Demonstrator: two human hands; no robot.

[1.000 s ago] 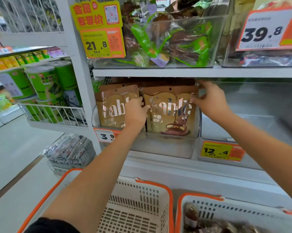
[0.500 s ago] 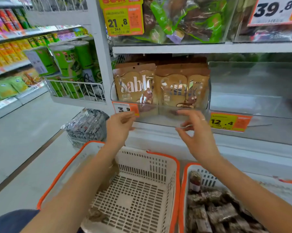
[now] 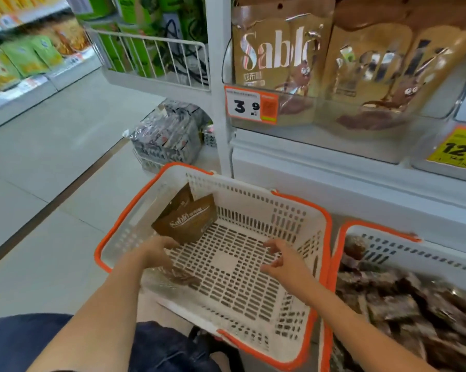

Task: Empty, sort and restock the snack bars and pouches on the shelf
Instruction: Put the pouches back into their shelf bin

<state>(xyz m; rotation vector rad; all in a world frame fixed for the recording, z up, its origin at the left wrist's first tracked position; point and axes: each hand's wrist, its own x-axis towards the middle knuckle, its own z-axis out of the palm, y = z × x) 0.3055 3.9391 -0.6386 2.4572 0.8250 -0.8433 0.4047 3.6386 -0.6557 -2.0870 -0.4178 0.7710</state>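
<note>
Both hands have come down from the shelf front, where they were squaring up the Sablé pouches a second ago, into the left basket (image 3: 301,202); the left hand (image 3: 156,251) now grips the lower edge of a brown Sablé pouch (image 3: 186,224) leaning against the basket's near-left wall, while the right hand (image 3: 283,260) hovers over the slotted floor with fingers loosely spread, holding nothing; I read this as a turn from facing the stock to fetching more of it, so restocking seems under way and not finished.

Counted: two baskets, white with orange rims, side by side below the shelf; the left holds what looks like two brown pouches overlapping, though the back one is mostly hidden, plus a clear wrapper (image 3: 173,276) with something dark by the left wrist; the right basket (image 3: 382,229) is heaped with dark wrapped snack bars (image 3: 403,307), too blurred to count; in the clear shelf bin (image 3: 430,108) two gold Sablé pouches face front, the left (image 3: 269,55) and the right (image 3: 387,63), with more apparently behind; two price tags show, 3.9 (image 3: 250,108) and a yellow 12 (image 3: 460,151).
</note>
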